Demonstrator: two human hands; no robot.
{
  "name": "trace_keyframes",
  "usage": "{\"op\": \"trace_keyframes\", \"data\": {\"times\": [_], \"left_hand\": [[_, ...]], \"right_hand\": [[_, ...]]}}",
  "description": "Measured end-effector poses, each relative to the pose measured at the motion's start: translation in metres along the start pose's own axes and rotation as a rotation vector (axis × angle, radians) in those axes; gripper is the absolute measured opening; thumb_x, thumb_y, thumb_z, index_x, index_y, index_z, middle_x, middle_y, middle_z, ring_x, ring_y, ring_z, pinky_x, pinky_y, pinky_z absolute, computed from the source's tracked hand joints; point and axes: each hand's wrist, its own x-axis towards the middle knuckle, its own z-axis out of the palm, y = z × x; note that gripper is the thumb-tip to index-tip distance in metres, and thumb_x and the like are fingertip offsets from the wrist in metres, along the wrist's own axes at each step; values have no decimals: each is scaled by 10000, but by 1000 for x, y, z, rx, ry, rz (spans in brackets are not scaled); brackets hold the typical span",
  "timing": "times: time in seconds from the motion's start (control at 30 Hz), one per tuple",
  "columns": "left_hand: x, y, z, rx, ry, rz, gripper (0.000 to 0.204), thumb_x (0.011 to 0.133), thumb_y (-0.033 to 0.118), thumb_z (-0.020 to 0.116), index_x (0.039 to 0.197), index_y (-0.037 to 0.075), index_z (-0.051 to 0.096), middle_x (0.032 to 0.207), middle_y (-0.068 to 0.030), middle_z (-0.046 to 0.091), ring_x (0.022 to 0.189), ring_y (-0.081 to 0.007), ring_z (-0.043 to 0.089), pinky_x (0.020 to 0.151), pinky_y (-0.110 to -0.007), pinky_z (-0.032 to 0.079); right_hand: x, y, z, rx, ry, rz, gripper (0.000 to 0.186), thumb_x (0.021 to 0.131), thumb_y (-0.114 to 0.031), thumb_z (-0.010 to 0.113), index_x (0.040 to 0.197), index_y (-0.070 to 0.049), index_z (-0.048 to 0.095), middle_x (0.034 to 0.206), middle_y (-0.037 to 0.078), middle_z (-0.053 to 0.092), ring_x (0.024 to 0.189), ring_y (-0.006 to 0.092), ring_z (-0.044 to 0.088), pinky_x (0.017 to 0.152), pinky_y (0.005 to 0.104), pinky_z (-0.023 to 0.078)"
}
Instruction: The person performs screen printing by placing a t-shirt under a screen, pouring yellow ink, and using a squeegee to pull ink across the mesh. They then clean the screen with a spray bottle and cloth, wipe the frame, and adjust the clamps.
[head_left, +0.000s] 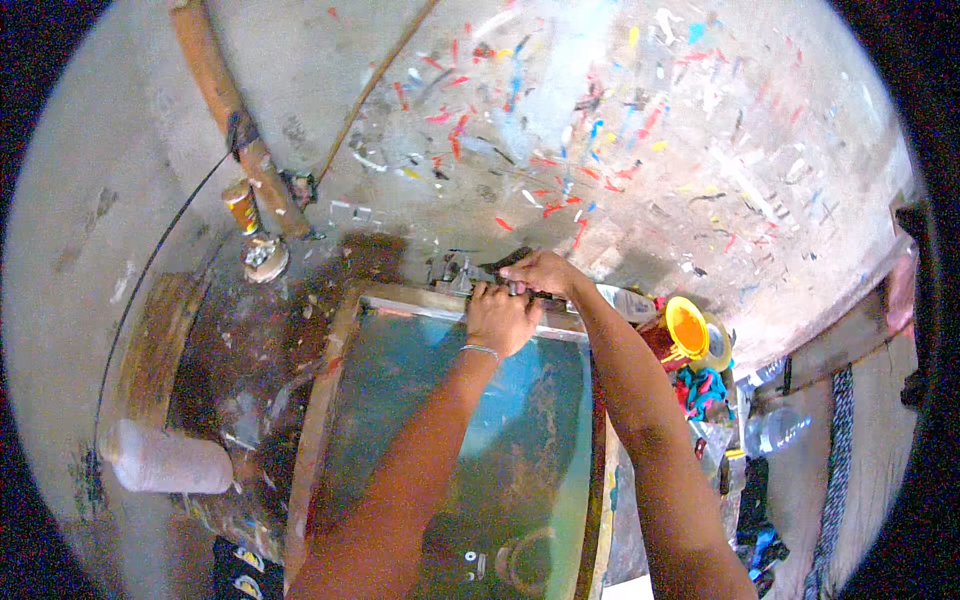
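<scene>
A wooden-framed printing screen [326, 400] with a blue-green mesh [540, 420] lies below my forearms. At its far rail, my left hand [503, 320] has its fingers bent over the wood beside a metal clamp [460, 277]. Just beyond and to the right, my right hand [543, 273] is closed at the clamp hardware, near a dark piece [508, 260] that sticks out to its left. What lies within the right fingers is hidden. Both hands are close together, nearly touching. A pale ring-shaped mark shows through the near part of the mesh.
To the right stand a yellow-rimmed tub [687, 328] of orange ink, a roll of tape [716, 342], crumpled cloth [704, 393] and a clear bottle [778, 432]. A whitish jug [168, 458] lies at left. A paint-flecked wall [600, 130] rises behind, with a wooden pole [215, 75].
</scene>
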Motion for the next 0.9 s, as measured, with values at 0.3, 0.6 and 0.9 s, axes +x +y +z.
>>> {"op": "trace_keyframes", "data": {"times": [0.3,0.6,0.9], "left_hand": [[-1,-4,5,-4,72,50,374,891,403,539,842,116,774,793,-165,711,784,-336,676,834,-480,470],[4,1,-18,-13,-291,-39,427,912,474,551,978,98,744,1000,-195,715,967,-357,669,921,-522,452],[-198,-59,-176,-252,-155,198,430,915,297,638,1249,29,592,1299,-197,555,1219,-385,510,1053,-500,397]], "right_hand": [[13,27,4,250,-10,96,483,889,-558,669,761,-92,681,697,25,629,620,146,557,559,323,452],[18,-19,16,-676,112,-132,459,918,-460,572,1173,-93,674,1042,185,709,971,427,658,868,494,518],[14,-10,6,-413,48,117,579,875,-615,578,1028,-74,719,928,183,713,794,355,678,721,459,537]]}}
